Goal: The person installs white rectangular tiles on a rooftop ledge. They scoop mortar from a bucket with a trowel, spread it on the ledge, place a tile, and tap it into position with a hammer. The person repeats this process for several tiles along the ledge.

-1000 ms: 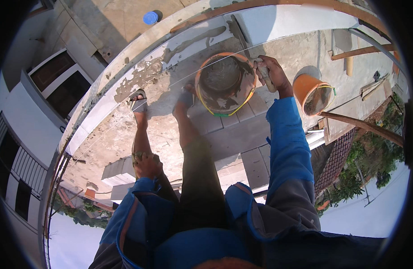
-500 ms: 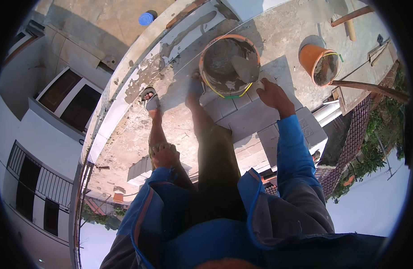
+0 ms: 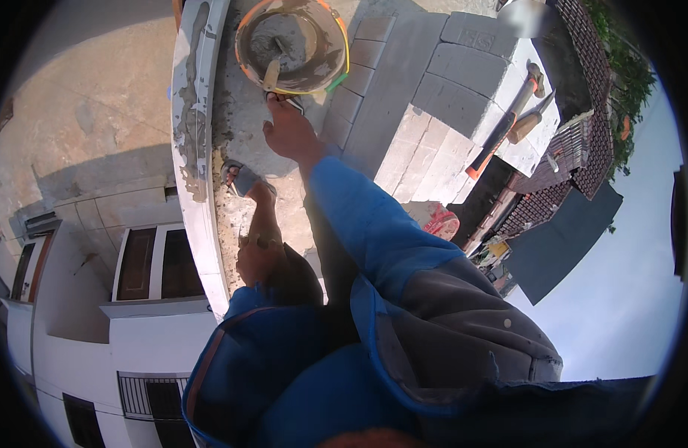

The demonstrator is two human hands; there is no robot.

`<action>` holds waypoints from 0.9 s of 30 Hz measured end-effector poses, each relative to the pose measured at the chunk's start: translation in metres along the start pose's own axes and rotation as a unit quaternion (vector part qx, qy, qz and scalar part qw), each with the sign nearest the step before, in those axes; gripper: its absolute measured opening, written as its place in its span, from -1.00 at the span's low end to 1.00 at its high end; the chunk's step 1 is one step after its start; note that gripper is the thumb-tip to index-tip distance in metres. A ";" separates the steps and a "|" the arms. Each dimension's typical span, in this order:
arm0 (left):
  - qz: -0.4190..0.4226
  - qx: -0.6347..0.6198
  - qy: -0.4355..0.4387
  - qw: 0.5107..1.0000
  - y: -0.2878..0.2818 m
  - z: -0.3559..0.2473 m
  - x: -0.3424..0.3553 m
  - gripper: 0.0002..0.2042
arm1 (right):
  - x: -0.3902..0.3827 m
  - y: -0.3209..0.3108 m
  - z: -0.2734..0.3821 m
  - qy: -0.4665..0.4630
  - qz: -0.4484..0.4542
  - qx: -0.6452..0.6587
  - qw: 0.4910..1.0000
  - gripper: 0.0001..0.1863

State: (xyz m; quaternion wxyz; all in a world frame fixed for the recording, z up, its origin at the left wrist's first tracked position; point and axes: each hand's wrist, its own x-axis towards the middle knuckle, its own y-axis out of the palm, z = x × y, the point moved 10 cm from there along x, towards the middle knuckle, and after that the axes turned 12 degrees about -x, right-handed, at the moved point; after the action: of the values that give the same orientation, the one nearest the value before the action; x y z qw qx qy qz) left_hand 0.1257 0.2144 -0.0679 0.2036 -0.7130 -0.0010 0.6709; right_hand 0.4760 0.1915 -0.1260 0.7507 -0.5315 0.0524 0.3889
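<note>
An orange bucket [image 3: 336, 71] of wet grey mortar [image 3: 273, 45] stands in front of me. A trowel [image 3: 272, 75] sticks up out of the mortar, its pale handle toward me and its blade sunk from sight. My right hand [image 3: 293, 134] is just short of that handle, over my sandalled foot, with its fingers loosely bent and nothing visible in them. Farther back toward my body, my left hand [image 3: 256, 261] rests on my bent left knee. Grey blocks [image 3: 388, 82] lie to the right of the bucket.
A low white wall edge [image 3: 191, 112] smeared with mortar runs along my left, beyond it a lower yard. At right, a hammer [image 3: 508, 123] with orange grip and a wooden-handled tool [image 3: 529, 123] lie on stacked blocks. A red object [image 3: 441, 222] sits below them.
My view has swung right, putting the bucket at upper left. The trowel has gone from my right hand into the mortar. My left hand stays on the knee.
</note>
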 end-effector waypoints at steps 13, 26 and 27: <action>-0.023 0.023 0.372 0.928 -0.009 -0.058 -0.001 -0.51 | -0.228 -0.367 -0.212 0.300 -0.393 0.032 0.869 -0.39; 0.131 -0.345 0.475 0.799 0.026 -0.576 -0.115 -0.32 | -0.191 -0.419 -0.267 0.212 -0.441 0.132 0.862 -0.51; 0.147 -0.395 0.443 0.791 0.036 -0.587 -0.112 -0.28 | -0.187 -0.428 -0.275 0.200 -0.419 0.128 0.876 -0.49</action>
State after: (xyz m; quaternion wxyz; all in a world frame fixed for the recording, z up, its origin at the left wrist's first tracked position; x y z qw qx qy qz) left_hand 0.6665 -0.0184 0.0386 -0.2186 -0.9420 -0.0706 0.2446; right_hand 0.7120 -0.1947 0.1724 0.8782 -0.4697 0.0233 -0.0866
